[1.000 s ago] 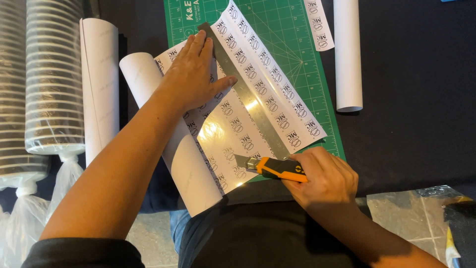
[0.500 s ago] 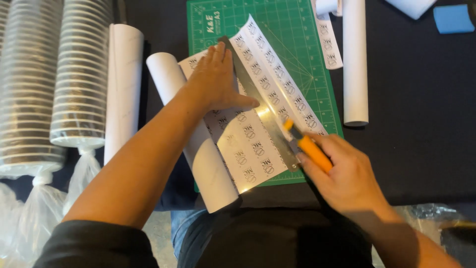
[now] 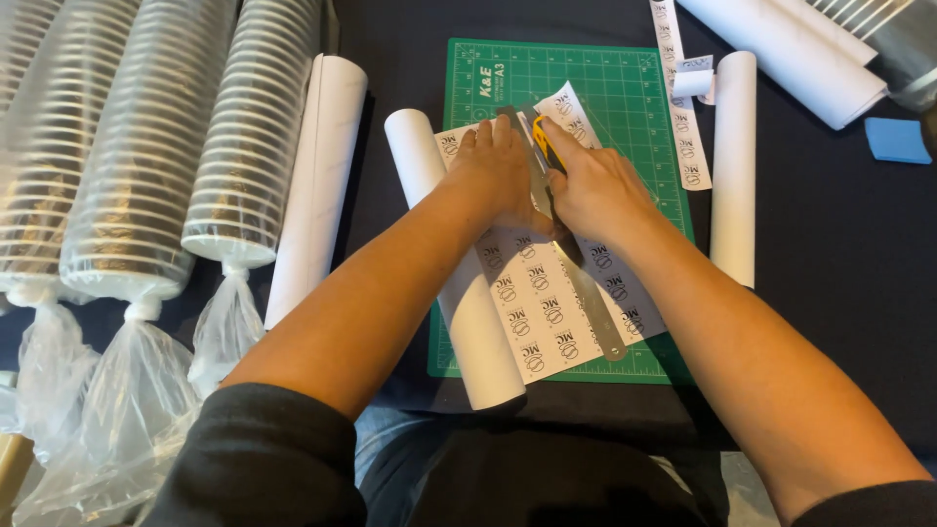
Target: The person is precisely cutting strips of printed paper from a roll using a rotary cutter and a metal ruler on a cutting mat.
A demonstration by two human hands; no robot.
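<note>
I see my left hand [image 3: 496, 171] flat, fingers spread, pressing the long steel ruler [image 3: 576, 263] onto the printed white label sheet [image 3: 532, 303] on the green cutting mat [image 3: 586, 73]. My right hand [image 3: 595, 190], just right of the ruler, is closed around the yellow utility knife [image 3: 547, 144]. If the ruler slips, I judge the blade could veer into labels or fingertips.

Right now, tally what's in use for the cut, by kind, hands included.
Hands: 2 (left hand, right hand)
Yellow knife: 1
Metal ruler: 1
Green cutting mat: 1
Total: 5
</note>
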